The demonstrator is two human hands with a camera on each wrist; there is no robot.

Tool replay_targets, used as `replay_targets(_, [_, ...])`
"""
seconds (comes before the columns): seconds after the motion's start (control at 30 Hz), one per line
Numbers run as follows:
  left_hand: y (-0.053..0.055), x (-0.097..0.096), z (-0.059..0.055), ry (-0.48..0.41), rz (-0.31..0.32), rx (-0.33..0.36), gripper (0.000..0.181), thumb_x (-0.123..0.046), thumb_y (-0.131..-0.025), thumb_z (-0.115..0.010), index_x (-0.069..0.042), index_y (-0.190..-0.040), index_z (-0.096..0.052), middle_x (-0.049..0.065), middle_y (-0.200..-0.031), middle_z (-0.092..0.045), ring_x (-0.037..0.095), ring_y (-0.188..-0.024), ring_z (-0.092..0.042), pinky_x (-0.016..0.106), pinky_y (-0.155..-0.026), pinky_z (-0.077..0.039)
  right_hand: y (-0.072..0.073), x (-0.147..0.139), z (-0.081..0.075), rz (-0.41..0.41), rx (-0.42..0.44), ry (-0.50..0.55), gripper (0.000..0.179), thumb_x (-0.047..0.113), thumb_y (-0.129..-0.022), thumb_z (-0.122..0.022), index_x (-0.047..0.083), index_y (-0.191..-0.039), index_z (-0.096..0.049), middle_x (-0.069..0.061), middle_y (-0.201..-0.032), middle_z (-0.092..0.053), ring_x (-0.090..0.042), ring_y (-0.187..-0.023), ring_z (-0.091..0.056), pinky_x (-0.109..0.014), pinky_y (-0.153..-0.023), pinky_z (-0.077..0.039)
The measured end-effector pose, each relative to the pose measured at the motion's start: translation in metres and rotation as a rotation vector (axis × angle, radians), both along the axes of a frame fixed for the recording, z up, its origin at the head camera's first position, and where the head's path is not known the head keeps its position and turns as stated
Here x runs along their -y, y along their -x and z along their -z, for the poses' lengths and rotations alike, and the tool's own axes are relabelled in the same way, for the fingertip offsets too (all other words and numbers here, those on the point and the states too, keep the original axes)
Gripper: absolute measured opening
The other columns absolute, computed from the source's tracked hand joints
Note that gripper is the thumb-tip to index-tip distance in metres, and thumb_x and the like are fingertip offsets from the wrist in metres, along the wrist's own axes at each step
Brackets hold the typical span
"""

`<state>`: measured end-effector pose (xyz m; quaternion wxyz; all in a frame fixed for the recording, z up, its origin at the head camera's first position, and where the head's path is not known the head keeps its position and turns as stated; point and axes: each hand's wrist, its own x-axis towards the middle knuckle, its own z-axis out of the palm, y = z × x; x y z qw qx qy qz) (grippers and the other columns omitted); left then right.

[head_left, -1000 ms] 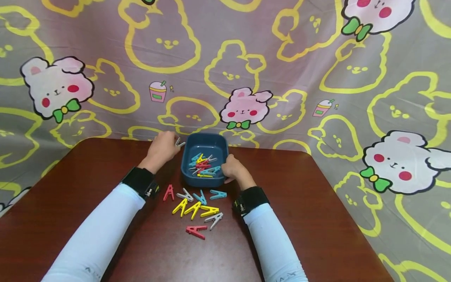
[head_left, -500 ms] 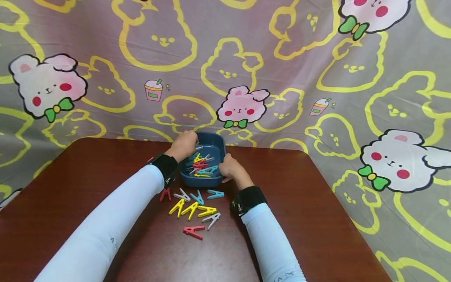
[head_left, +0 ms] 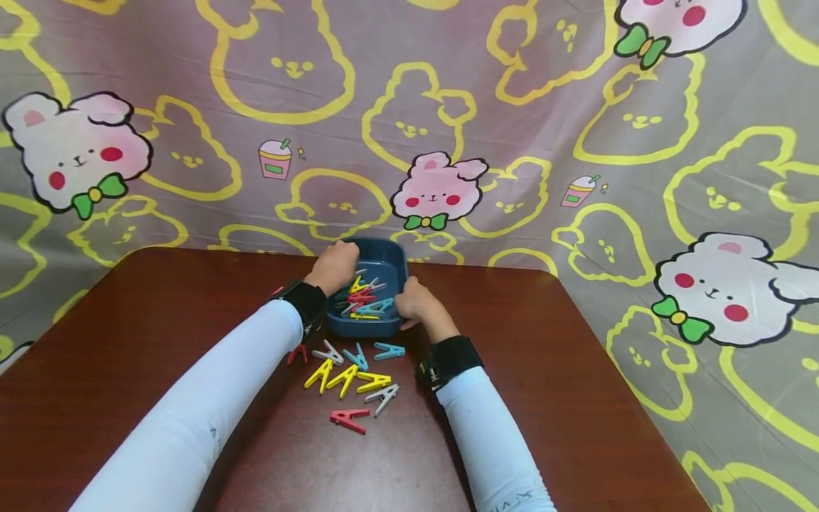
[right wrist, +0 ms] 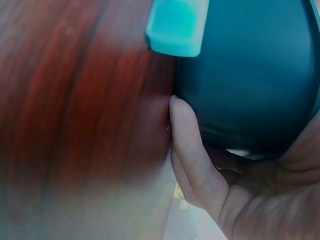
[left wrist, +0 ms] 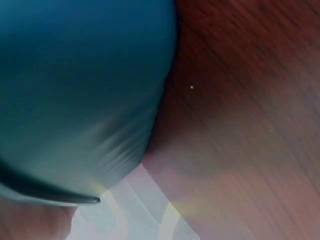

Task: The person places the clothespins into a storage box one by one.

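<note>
My left hand (head_left: 335,267) reaches over the left rim of a dark blue plastic bin (head_left: 367,327), knuckles up, in the head view. Its fingertips are hidden inside, and a grey clothespin tip shows close beside them; whether they still pinch it I cannot tell. In the left wrist view the bin's outer wall (left wrist: 85,100) fills the left side, with skin behind the rim. My right hand (head_left: 419,304) holds the bin by its right side; in the right wrist view a digit (right wrist: 190,145) lies along the wall. Several mixed-colour clothespins (head_left: 361,295) lie in the bin.
Several loose clothespins lie on the brown table (head_left: 525,370) in front of the bin, among them a red clothespin (head_left: 349,419), a yellow clothespin (head_left: 346,380) and a blue clothespin (head_left: 389,350). A patterned curtain (head_left: 409,92) hangs behind the table.
My left hand has moved right, from beside the bin with a grey clothespin to over its left rim, fingers going down inside. My right hand stays on the bin.
</note>
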<state>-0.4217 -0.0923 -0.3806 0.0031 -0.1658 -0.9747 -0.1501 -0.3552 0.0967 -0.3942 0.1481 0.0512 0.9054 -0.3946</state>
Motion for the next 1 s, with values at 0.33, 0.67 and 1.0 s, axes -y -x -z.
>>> replay_targets(0.33, [0.000, 0.004, -0.006, -0.064, 0.008, 0.041, 0.036, -0.009, -0.106, -0.067, 0.000, -0.140, -0.068, 0.020, -0.140, -0.072, 0.038, -0.129, -0.069, 0.053, -0.111, -0.058, -0.001, 0.001, -0.002, -0.006, -0.017, -0.004, 0.064, 0.014, -0.114, -0.044, -0.005, -0.169, -0.016, -0.031, -0.159, -0.046, -0.039, -0.097, -0.075, -0.037, -0.065, -0.067])
replay_targets(0.67, [-0.004, 0.013, -0.009, -0.135, 0.044, 0.020, 0.041, -0.019, -0.103, -0.072, -0.001, -0.140, -0.067, 0.020, -0.142, -0.069, 0.038, -0.132, -0.065, 0.055, -0.114, -0.055, -0.001, -0.002, -0.001, -0.012, -0.004, -0.008, 0.067, 0.014, -0.115, -0.043, -0.005, -0.170, -0.011, -0.032, -0.164, -0.042, -0.038, -0.093, -0.076, -0.038, -0.067, -0.068])
replay_targets(1.0, [-0.035, 0.039, -0.024, -0.229, 0.039, -0.048, 0.047, -0.018, -0.103, -0.072, 0.001, -0.145, -0.063, 0.023, -0.148, -0.063, 0.041, -0.140, -0.058, 0.058, -0.120, -0.050, 0.001, 0.001, 0.000, 0.011, 0.006, -0.009, 0.070, 0.013, -0.114, -0.042, -0.003, -0.172, -0.007, -0.033, -0.168, -0.037, -0.039, -0.090, -0.077, -0.038, -0.066, -0.068])
